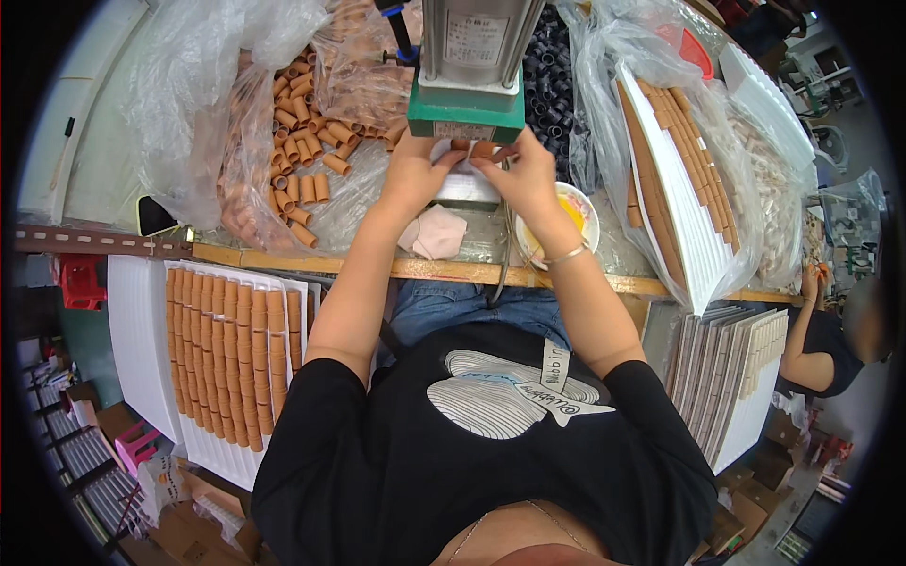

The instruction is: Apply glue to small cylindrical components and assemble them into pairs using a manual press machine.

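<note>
My left hand (415, 174) and my right hand (524, 174) meet under the green block (466, 121) of a small press. Between the fingertips are two short orange-brown plastic tubes, one tube (460, 145) by the left fingers and another tube (482, 149) by the right. Both hands look closed in a pinch, the thumbs turned inward. The block hides part of the fingers, so how the tubes join or sit is unclear. Below them lies a metal base (469, 191). A folded pale pink cloth (439, 233) rests on the bench close to my left wrist.
Loose orange-brown tubes (307, 151) spill from clear plastic at left; black fittings (547, 85) lie behind my right hand. A bowl (583, 212) with something yellow sits by my right wrist. White trays of tubes (226, 349) stand below the bench. Another person (821, 349) works at far right.
</note>
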The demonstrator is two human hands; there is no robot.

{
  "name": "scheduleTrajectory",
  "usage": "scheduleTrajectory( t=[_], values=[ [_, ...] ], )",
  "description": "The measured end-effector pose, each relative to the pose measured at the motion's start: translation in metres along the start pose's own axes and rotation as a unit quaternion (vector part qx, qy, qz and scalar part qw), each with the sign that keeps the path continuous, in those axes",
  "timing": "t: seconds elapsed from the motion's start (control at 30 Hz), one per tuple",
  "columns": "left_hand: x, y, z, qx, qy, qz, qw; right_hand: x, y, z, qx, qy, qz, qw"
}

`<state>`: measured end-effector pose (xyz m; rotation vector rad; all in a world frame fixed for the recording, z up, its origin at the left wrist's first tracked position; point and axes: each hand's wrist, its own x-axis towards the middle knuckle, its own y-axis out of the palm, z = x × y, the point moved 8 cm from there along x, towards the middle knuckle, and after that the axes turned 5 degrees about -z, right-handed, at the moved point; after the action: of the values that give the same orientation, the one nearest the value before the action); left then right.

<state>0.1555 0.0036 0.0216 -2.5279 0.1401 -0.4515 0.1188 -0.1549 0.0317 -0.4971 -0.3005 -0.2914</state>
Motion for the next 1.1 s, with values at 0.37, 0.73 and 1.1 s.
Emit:
scheduleTrajectory(
  t=[0.37, 0.73, 1.1],
  values=[
    [-0.091, -0.019, 0.004, -0.431, -0.208, 0.185, 0.858, -0.028, -0.020, 0.029, -0.011, -0.043, 0.066, 0.997],
    [-0.106, 0.015, -0.043, -0.287, -0.136, 0.216, 0.923, -0.087, -0.033, 0.047, 0.074, 0.008, 0.168, 0.983],
    [-0.094, -0.014, -0.040, -0.058, 0.034, -0.093, 0.993, -0.061, -0.041, 0.032, -0.082, 0.006, 0.105, 0.991]
  ],
)
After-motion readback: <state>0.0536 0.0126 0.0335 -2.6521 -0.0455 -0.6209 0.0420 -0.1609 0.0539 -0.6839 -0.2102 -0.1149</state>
